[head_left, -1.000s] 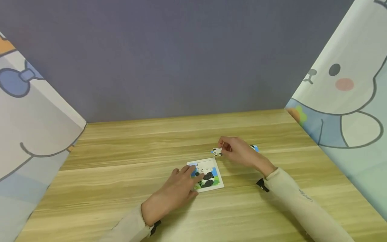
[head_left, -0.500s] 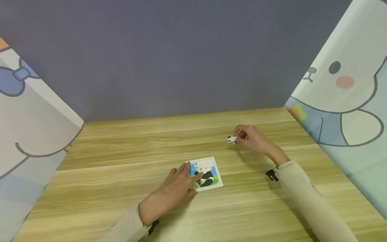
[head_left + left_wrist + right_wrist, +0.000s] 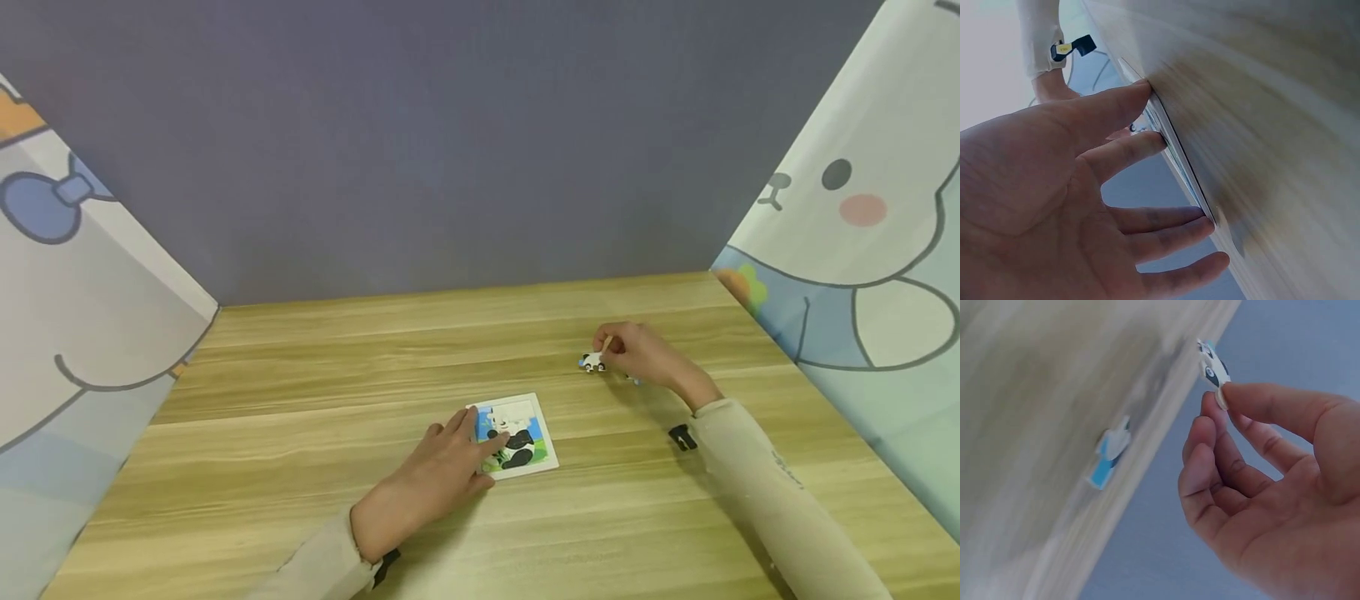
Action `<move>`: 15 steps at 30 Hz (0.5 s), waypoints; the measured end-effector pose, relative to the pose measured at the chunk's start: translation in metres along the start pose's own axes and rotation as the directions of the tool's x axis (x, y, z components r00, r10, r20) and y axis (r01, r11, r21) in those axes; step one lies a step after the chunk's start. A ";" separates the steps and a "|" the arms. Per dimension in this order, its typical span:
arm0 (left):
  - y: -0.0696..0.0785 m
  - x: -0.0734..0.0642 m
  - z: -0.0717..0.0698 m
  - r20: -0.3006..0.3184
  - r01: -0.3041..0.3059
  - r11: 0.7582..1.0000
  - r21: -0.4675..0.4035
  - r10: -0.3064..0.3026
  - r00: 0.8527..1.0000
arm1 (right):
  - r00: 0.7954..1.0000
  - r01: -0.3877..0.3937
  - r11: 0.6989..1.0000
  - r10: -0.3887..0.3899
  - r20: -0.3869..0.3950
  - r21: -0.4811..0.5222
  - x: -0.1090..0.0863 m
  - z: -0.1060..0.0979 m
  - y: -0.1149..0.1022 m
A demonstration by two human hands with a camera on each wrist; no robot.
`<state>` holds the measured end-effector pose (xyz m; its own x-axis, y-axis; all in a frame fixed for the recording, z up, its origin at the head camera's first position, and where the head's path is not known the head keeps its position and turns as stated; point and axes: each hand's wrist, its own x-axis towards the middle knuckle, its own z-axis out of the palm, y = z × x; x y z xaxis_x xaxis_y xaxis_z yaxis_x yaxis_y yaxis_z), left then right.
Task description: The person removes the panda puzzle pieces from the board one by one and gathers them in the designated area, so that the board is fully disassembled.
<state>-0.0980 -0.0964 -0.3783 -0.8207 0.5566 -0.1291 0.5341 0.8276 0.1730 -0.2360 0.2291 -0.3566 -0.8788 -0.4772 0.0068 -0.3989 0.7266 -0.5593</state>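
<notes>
You can read no words, numbers or brands here. Your cream-coloured fabric right sleeve (image 3: 765, 508), over the pale wood-grain table (image 3: 300, 358) inside its right edge, bears a small grey mark (image 3: 787, 470) too blurred to decipher. The black clip (image 3: 1085, 45) at that cuff carries a yellow label (image 3: 1065, 49), equally illegible.

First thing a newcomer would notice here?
Probably the big cartoon rabbit on the right wall, the boldest shape in the head view. Next, the panda-face puzzle piece pinched in the right hand, above the far right part of the tabletop. Then the panda puzzle board near the middle, with the left hand's fingers resting on its left side.
</notes>
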 end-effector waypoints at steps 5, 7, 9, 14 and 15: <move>0.001 0.000 0.001 -0.004 -0.003 1.000 0.008 0.003 1.000 | 0.997 -0.068 0.997 0.069 0.032 -0.020 0.000 0.004 0.008; 0.002 0.000 0.001 -0.010 -0.007 1.000 0.011 0.007 1.000 | 0.996 -0.083 0.996 0.083 0.044 -0.015 0.000 0.006 0.010; 0.002 0.000 0.001 -0.012 -0.009 1.000 0.009 0.009 1.000 | 0.994 -0.091 0.996 0.091 0.052 -0.007 0.000 0.007 0.011; 0.002 -0.001 0.000 -0.009 -0.005 1.000 0.003 0.005 1.000 | 0.997 -0.071 0.996 0.073 0.036 -0.049 0.001 0.009 0.012; 0.002 -0.001 0.000 -0.008 -0.002 1.000 0.002 0.002 1.000 | 0.997 -0.067 0.996 0.069 0.031 -0.062 0.001 0.009 0.012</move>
<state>-0.0960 -0.0959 -0.3773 -0.8211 0.5580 -0.1206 0.5364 0.8264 0.1713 -0.2394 0.2330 -0.3709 -0.8959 -0.4405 -0.0573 -0.3543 0.7865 -0.5058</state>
